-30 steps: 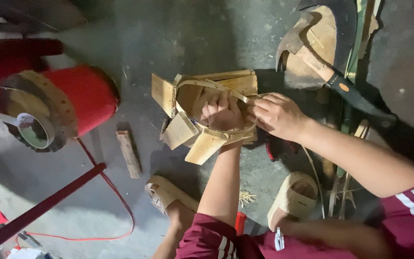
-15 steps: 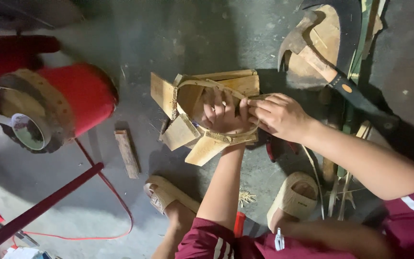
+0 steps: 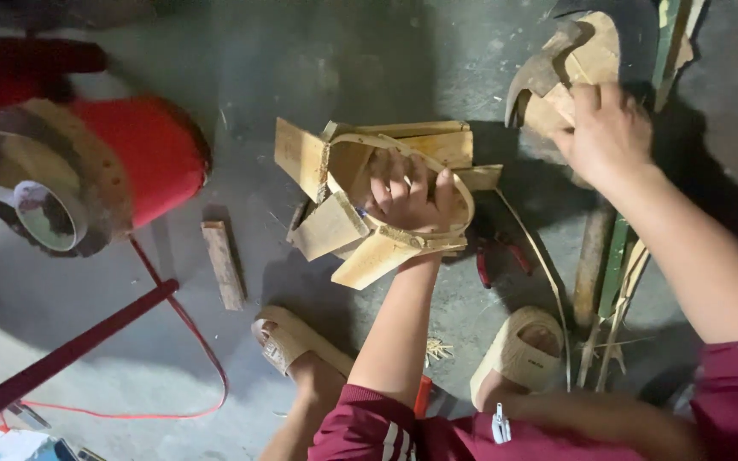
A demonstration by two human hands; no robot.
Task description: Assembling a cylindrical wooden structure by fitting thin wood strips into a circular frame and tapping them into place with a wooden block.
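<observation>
bamboo-slat ring (image 3: 386, 201) is being clamped by the left hand (image 3: 407, 195), fingers curled inside, while the right hand (image 3: 606, 132) is closing its fingers on a hatchet (image 3: 548, 72).

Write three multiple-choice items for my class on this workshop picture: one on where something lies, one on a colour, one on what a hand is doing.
1. Where does the short wooden block lie?
A. on the concrete floor, left of the bamboo-slat bundle
B. on top of the red drum
C. inside a sandal

2. What colour is the drum lying on its side at the left?
A. blue
B. red
C. yellow

3. What is the right hand doing?
A. resting flat on the floor
B. holding the block
C. gripping the hatchet just below its metal head

Answers:
1 A, the block lies alone on the bare floor beside the bundle that the left hand holds.
2 B, its side is plainly red.
3 C, the fingers close around the wooden handle at the top right.
</observation>
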